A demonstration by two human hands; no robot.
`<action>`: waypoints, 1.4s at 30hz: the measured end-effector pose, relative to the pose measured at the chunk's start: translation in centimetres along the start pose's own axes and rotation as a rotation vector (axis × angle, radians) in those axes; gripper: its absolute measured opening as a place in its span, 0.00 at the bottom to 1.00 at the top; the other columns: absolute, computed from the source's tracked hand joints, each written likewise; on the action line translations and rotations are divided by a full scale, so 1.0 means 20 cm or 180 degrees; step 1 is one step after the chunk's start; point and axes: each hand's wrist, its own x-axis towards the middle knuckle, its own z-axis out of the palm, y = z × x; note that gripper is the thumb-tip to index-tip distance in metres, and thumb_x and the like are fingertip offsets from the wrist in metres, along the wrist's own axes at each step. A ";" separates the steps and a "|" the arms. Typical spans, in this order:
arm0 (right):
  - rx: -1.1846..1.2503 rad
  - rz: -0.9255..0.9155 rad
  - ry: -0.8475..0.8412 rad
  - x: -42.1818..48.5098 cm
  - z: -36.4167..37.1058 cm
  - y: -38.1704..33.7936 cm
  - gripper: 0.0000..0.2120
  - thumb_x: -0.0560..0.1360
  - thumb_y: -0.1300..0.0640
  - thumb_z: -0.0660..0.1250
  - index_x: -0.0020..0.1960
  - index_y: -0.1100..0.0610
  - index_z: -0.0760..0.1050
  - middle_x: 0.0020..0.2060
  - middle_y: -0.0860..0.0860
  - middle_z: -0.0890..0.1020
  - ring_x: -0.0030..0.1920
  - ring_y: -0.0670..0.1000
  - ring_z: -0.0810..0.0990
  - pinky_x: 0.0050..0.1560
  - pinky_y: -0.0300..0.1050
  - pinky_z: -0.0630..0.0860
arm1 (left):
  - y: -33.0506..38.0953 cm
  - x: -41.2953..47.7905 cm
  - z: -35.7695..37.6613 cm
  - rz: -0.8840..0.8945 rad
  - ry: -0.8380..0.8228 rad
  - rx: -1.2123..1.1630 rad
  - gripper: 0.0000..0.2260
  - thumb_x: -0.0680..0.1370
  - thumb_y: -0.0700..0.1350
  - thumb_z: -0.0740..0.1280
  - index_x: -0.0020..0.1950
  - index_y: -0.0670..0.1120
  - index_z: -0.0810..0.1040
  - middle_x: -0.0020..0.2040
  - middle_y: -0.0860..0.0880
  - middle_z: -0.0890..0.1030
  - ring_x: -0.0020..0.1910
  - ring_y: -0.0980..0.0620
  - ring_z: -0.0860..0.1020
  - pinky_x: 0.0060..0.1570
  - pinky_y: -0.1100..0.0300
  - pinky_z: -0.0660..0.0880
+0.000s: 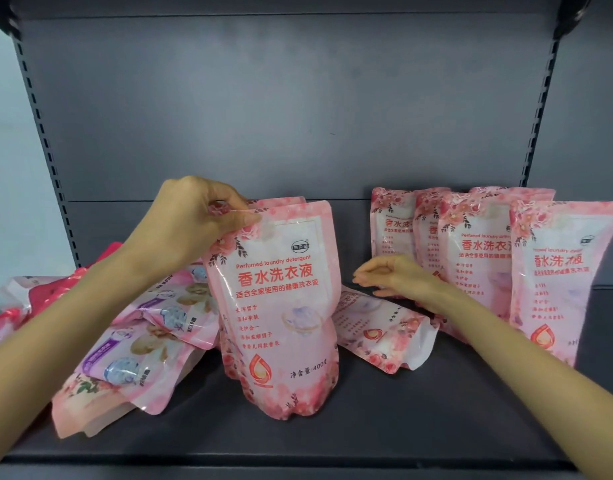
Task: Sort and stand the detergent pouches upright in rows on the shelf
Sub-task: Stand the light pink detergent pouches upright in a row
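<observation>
Pink detergent pouch (281, 306) stands upright on the grey shelf (367, 427), its top corner pinched by the left hand (194, 220). Right of it the right hand (391, 275) hovers, fingers loose and holding nothing, above a fallen pouch (377, 327).

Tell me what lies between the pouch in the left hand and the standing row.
Head view: between the held pouch and the row lies a flat pouch, the right hand hovering over it.
</observation>
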 end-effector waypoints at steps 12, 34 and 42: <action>-0.1368 0.0431 -0.0766 0.26 0.03 0.09 0.35 0.72 0.55 0.71 0.74 0.60 0.57 0.70 0.55 0.66 0.70 0.52 0.66 0.68 0.42 0.64 | -0.02 0.00 0.04 -0.0198 0.0189 -0.0112 0.06 0.71 0.48 0.70 0.41 0.46 0.83 0.35 0.50 0.83 0.33 0.57 0.80 0.33 0.70 0.75; 0.0027 0.0976 -0.0404 0.42 0.12 0.02 0.24 0.66 0.72 0.71 0.60 0.60 0.75 0.56 0.59 0.80 0.56 0.58 0.78 0.60 0.56 0.75 | 0.00 -0.01 0.05 -0.0140 0.0107 -0.0242 0.04 0.70 0.49 0.70 0.39 0.49 0.82 0.32 0.62 0.81 0.28 0.61 0.79 0.28 0.75 0.71; 0.0497 0.0264 0.0233 0.34 0.16 -0.10 0.09 0.72 0.68 0.67 0.49 0.57 0.81 0.48 0.53 0.82 0.51 0.53 0.80 0.54 0.45 0.77 | -0.01 -0.02 0.05 -0.0088 0.0128 -0.0315 0.03 0.70 0.48 0.70 0.38 0.50 0.81 0.29 0.62 0.80 0.26 0.60 0.78 0.27 0.75 0.70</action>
